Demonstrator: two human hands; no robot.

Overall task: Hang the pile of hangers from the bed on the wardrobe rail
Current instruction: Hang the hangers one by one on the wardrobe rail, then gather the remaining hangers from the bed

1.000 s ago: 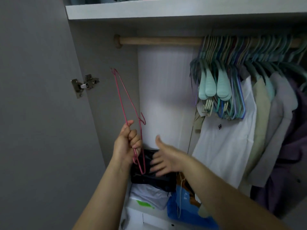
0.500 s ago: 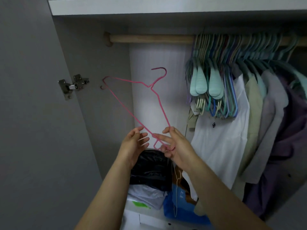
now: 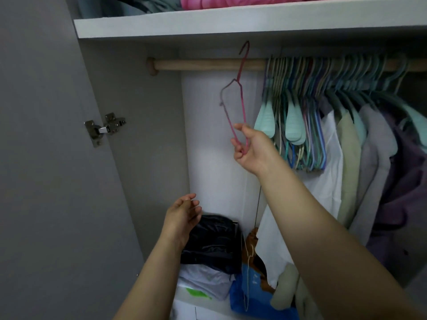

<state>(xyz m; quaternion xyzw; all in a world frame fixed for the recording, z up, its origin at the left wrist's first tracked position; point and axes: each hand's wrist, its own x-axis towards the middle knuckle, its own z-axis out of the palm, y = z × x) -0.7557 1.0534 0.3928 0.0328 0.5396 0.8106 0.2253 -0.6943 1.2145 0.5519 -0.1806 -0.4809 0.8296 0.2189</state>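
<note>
- The right hand [image 3: 250,146] is pinching a pink hanger [image 3: 233,105], lifting its hook above the rail [image 3: 208,65], not yet hooked.
- The left hand [image 3: 182,215] is hanging released, holding nothing.

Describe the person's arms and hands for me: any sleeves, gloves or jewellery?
Both forearms are bare as far as the frame shows, with no sleeve in sight. The left hand and right hand wear no gloves, and no ring, watch or bracelet shows on either hand or wrist.
</note>
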